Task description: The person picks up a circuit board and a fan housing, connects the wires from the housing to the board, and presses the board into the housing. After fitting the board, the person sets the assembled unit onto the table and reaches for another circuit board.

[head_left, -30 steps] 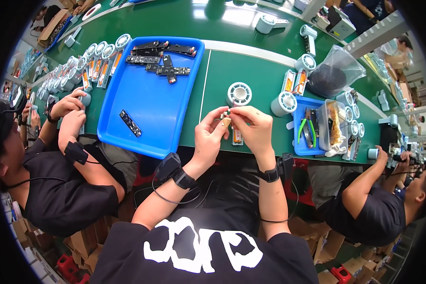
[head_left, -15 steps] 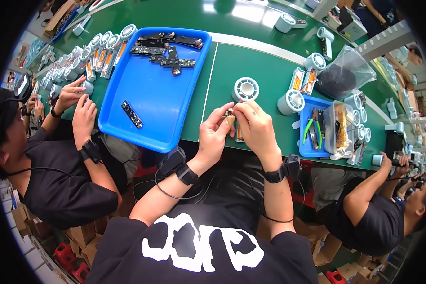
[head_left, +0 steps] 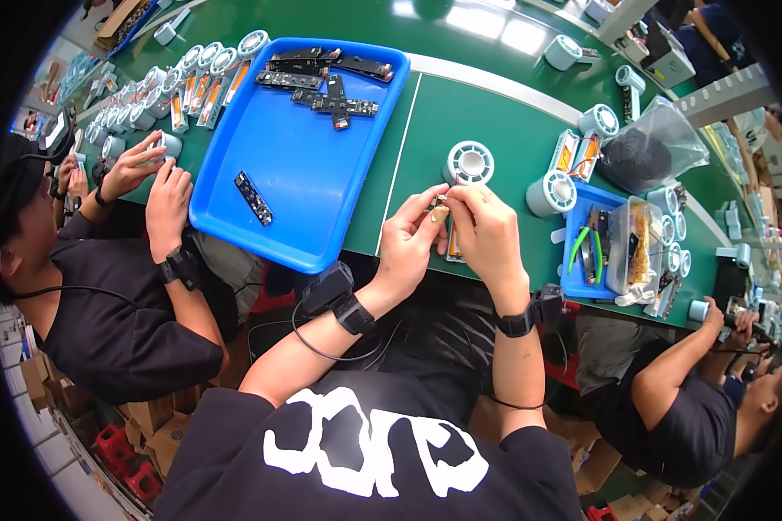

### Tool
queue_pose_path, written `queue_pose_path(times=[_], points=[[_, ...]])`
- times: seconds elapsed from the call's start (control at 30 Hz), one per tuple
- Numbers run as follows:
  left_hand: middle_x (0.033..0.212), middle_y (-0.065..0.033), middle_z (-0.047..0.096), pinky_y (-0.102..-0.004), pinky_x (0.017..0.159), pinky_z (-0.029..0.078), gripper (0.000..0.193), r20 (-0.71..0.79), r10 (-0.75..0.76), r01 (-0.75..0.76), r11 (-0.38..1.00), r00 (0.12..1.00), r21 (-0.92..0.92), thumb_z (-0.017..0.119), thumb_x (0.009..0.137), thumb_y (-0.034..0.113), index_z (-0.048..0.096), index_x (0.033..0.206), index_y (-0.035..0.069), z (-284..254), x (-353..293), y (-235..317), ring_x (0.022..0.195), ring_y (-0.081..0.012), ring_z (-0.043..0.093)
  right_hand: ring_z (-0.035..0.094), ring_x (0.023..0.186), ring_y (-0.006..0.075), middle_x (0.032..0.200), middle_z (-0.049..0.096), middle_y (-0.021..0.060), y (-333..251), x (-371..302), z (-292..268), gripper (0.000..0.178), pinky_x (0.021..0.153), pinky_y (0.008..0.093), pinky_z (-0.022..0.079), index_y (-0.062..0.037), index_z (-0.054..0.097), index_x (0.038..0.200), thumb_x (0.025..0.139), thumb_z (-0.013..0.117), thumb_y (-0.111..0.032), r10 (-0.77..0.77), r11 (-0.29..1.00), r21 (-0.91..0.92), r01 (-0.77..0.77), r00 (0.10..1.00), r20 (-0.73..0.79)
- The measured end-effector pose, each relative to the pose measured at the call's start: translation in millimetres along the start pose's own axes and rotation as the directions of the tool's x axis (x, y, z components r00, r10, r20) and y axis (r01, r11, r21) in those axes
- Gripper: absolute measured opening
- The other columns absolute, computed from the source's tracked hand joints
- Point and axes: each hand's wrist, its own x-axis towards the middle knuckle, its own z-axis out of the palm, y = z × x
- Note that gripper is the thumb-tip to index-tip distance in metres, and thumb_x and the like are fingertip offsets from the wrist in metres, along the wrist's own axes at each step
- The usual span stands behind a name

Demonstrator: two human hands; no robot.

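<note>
- The blue tray (head_left: 308, 187) lies on the green surface (head_left: 495, 104) to the left of both hands, well apart from them; one dark strip (head_left: 254, 197) sits alone in its middle, and more strips (head_left: 326, 78) are piled at its far end.
- The left hand (head_left: 406, 247) is raised over the near edge of the surface, its fingers (head_left: 426, 206) closed in a pinch on a small tan part (head_left: 440, 211).
- The part sits right between the two hands, at the fingertips of both, just above the surface; it is too small to tell its long axis.
- The right hand (head_left: 488, 234) meets the left from the other side, its fingers (head_left: 462, 193) also pinched shut at the part, so both hands are equally near it, touching.
- Under the hands, a flat orange-and-white piece (head_left: 453, 247) lies on the surface with its long axis running away from the person.
- A white reel (head_left: 469, 162) stands just beyond the fingertips, a second reel (head_left: 551, 193) to its right.
- Further right, a small blue bin (head_left: 582, 286) holds green-handled pliers (head_left: 586, 247), near the right hand but not touched.
</note>
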Motion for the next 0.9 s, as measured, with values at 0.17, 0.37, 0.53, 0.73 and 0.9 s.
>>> queue_pose_path(times=[0.17,0.37,0.53,0.73,0.9], points=[[0.08,-0.0026,0.06,-0.0242,0.057,0.044,0.036,0.016,-0.021,0.021,1.0,1.0,-0.005,0.058,0.105,0.017,0.059,0.138,0.003,-2.8,-0.9,1.2,0.064,-0.0086,0.054,0.068,0.072,0.032,0.086,0.068,0.0109,1.7,-1.6,5.3,0.005,0.06,0.0385,0.053,-0.0045,0.064,0.094,0.09,0.066,-0.007,-0.073,0.99,-0.122,0.067,0.996,-0.046],[0.1,-0.003,0.059,-0.0242,0.058,0.045,0.034,0.009,0.067,-0.068,0.987,0.998,0.143,0.056,0.105,0.014,0.059,0.137,0.002,2.0,-1.0,0.8,0.067,-0.0083,0.054,0.068,0.072,0.0315,0.086,0.068,0.011,1.2,-1.0,2.3,0.004,0.062,0.0388,0.053,-0.005,0.064,0.093,0.09,0.066,-0.007,-0.065,0.989,-0.132,0.062,0.998,-0.017],[0.105,-0.0031,0.057,-0.0228,0.056,0.045,0.032,0.012,0.1,-0.101,0.988,0.995,0.119,0.056,0.104,0.007,0.062,0.135,0.003,2.0,0.4,-1.3,0.065,-0.0069,0.053,0.067,0.072,0.0319,0.085,0.067,0.0115,0.9,-2.6,2.0,0.004,0.063,0.0397,0.052,-0.0049,0.064,0.093,0.09,0.066,-0.008,-0.008,0.997,-0.079,0.007,1.0,-0.015],[0.106,-0.0052,0.058,-0.0251,0.061,0.047,0.032,0.024,0.077,-0.08,0.989,0.997,0.125,0.053,0.103,0.002,0.063,0.134,0.003,2.1,2.2,-0.3,0.07,-0.0104,0.057,0.069,0.076,0.0331,0.087,0.068,0.0153,10.7,0.4,-5.9,0.007,0.066,0.0382,0.053,-0.0002,0.066,0.096,0.089,0.067,-0.002,-0.039,0.998,-0.055,0.041,0.999,0.035],[0.101,-0.0164,0.064,-0.0377,0.07,0.052,0.028,-0.043,0.271,-0.228,0.876,0.962,0.426,0.056,0.096,0.0,0.066,0.123,0.0,-4.1,0.2,4.1,0.081,-0.0291,0.064,0.067,0.075,0.0347,0.085,0.069,0.0145,-1.7,13.1,-5.9,0.007,0.067,0.0403,0.053,-0.0028,0.068,0.094,0.088,0.067,-0.001,-0.182,0.962,-0.181,0.205,0.974,0.134]])
